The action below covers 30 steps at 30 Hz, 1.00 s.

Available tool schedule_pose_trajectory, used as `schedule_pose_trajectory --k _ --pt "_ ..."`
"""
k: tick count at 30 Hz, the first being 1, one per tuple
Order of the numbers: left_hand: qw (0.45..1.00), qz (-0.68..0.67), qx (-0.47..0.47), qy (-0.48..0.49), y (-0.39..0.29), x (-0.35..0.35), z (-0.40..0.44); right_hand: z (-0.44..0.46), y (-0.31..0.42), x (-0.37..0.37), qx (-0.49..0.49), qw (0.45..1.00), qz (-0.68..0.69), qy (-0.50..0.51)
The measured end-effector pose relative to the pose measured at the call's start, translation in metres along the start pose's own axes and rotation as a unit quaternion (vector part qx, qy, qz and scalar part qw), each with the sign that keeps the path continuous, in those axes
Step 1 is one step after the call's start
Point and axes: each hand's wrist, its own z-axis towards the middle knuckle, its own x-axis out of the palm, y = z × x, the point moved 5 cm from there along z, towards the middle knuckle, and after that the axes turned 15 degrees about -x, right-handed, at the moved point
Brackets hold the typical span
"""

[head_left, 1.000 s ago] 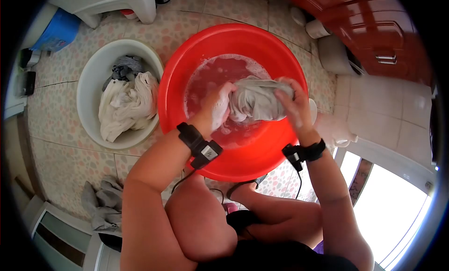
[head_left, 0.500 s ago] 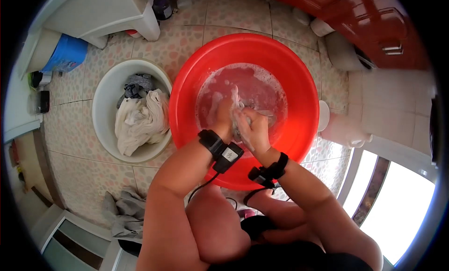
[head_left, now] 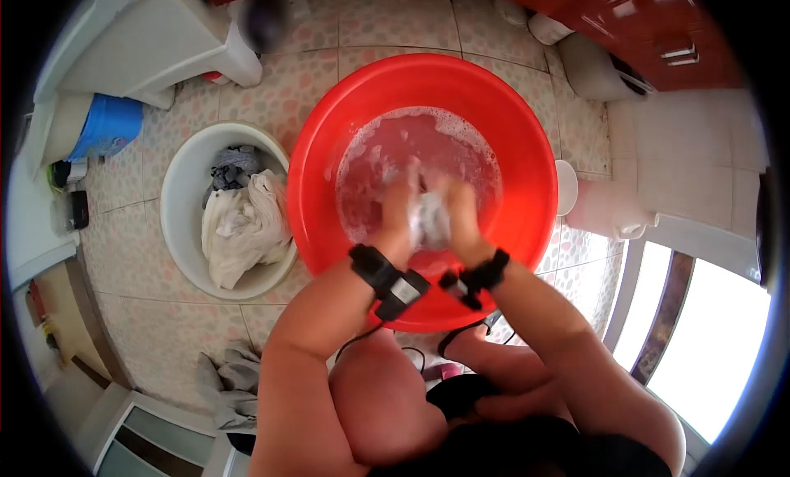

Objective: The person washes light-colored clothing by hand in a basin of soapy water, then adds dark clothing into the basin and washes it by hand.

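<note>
A large red basin (head_left: 317, 123) holds foamy, cloudy water (head_left: 387, 140). Over that water, a pale wet cloth (head_left: 430, 218) is bunched between my two hands, blurred by motion. My left hand (head_left: 399, 210) grips it from the left side, fingers pointing away from me. From the right, my right hand (head_left: 461, 210) is closed on the same cloth. The fingers of both hands are smeared, and what kind of garment it is cannot be made out. Each wrist carries a black strap with a small device.
Left of the basin stands a white tub (head_left: 181, 230) with cream cloth (head_left: 247, 230) and dark grey cloth (head_left: 234, 166) inside. Grey fabric (head_left: 234, 386) lies on the tiled floor. A pink jug (head_left: 605, 207) stands right of the basin, a blue bucket (head_left: 111, 125) at far left.
My hands have drawn slightly apart and now move fast, with the cloth between them. My view has shifted slightly; the basin and tub stay put.
</note>
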Motion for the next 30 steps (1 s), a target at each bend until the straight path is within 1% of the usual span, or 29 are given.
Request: schedule_pose_trajectory --k 1,2,3,5,6,7,8,9,10,11,12,13,14,15,16,17,18,19,21,22,23,25,26,27,28,29,30 --pt "0.994 -0.027 -0.108 -0.021 -0.003 -0.013 0.001 -0.008 0.014 0.003 -0.034 0.996 0.050 -0.061" --pt "0.974 -0.050 -0.216 -0.041 0.003 -0.021 -0.001 -0.012 0.018 0.006 -0.004 1.000 0.009 -0.027" --pt "0.974 -0.048 -0.218 -0.043 0.022 -0.030 0.004 -0.007 0.009 0.001 -0.002 1.000 0.010 -0.028" --pt "0.970 -0.092 -0.192 0.115 0.072 -0.028 0.025 0.011 -0.029 -0.010 0.124 0.990 -0.034 0.054" --pt "0.969 -0.181 -0.167 -0.015 0.038 0.008 -0.005 0.015 -0.007 -0.021 0.217 0.972 0.085 -0.007" --pt "0.970 -0.182 -0.163 -0.015 0.036 -0.006 0.003 0.008 -0.006 -0.011 0.214 0.973 0.085 -0.006" --pt "0.991 -0.059 -0.122 -0.013 0.031 -0.031 0.017 0.001 -0.002 -0.001 0.116 0.988 0.099 -0.030" --pt "0.994 0.066 -0.088 -0.015 0.021 -0.037 0.017 -0.005 0.018 0.001 0.027 0.992 0.113 -0.053" --pt "0.981 -0.038 -0.187 -0.022 0.017 -0.025 0.007 -0.008 0.043 -0.004 -0.046 0.999 -0.009 0.009" --pt "0.981 -0.038 -0.190 -0.023 0.034 -0.036 0.015 -0.005 0.038 -0.006 -0.043 0.999 -0.009 0.009" --pt "0.951 -0.200 -0.215 0.099 0.061 -0.044 0.031 0.003 0.018 -0.005 0.037 0.999 0.017 0.027" --pt "0.880 -0.354 -0.232 0.218 0.060 -0.036 0.030 0.007 -0.002 -0.003 0.117 0.991 0.041 0.045" --pt "0.879 -0.353 -0.234 0.219 0.063 -0.036 0.034 0.015 0.002 -0.004 -0.037 0.997 -0.053 0.040" --pt "0.947 -0.206 -0.229 0.092 0.046 -0.032 0.027 0.012 0.005 0.000 -0.037 0.997 -0.053 0.039" --pt "0.975 -0.053 -0.210 -0.039 0.018 -0.027 0.016 0.007 0.009 0.006 -0.006 1.000 0.006 -0.004" --pt "0.963 0.099 -0.184 -0.171 -0.008 -0.025 0.003 -0.001 0.013 0.009 0.024 0.997 0.066 -0.043" --pt "0.987 -0.026 -0.140 -0.069 -0.024 -0.020 -0.009 0.000 0.050 0.000 -0.043 0.998 -0.034 0.036" --pt "0.987 -0.028 -0.141 -0.070 -0.017 -0.022 -0.010 0.001 0.043 0.001 -0.042 0.998 -0.034 0.039" --pt "0.973 -0.086 -0.214 -0.009 0.006 -0.015 -0.004 0.011 0.005 0.005 0.092 0.994 -0.025 0.056" --pt "0.974 -0.090 -0.207 0.018 0.004 0.001 -0.015 0.031 0.022 -0.011 0.139 0.981 -0.105 0.088" --pt "0.973 -0.091 -0.209 0.020 0.008 0.003 -0.009 0.028 0.022 -0.009 0.141 0.980 -0.108 0.087" --pt "0.989 -0.058 -0.088 -0.104 -0.004 -0.010 0.003 0.018 0.031 -0.007 0.045 0.998 -0.034 -0.033" --pt "0.979 -0.073 -0.190 -0.004 -0.009 -0.024 0.000 0.005 0.037 0.000 -0.042 0.998 -0.028 -0.031" --pt "0.979 -0.076 -0.189 -0.006 -0.004 -0.025 0.001 -0.001 0.049 -0.002 -0.071 0.996 -0.042 -0.015" --pt "0.991 0.019 -0.123 -0.054 -0.001 -0.026 0.003 0.002 0.029 0.001 -0.004 0.999 -0.044 0.008" --pt "0.987 0.115 -0.056 -0.100 0.002 -0.024 0.004 0.008 0.007 0.004 0.063 0.996 -0.046 0.030" --pt "0.991 -0.020 -0.096 -0.088 0.017 -0.017 -0.002 0.019 0.004 -0.001 0.064 0.996 -0.046 0.029"
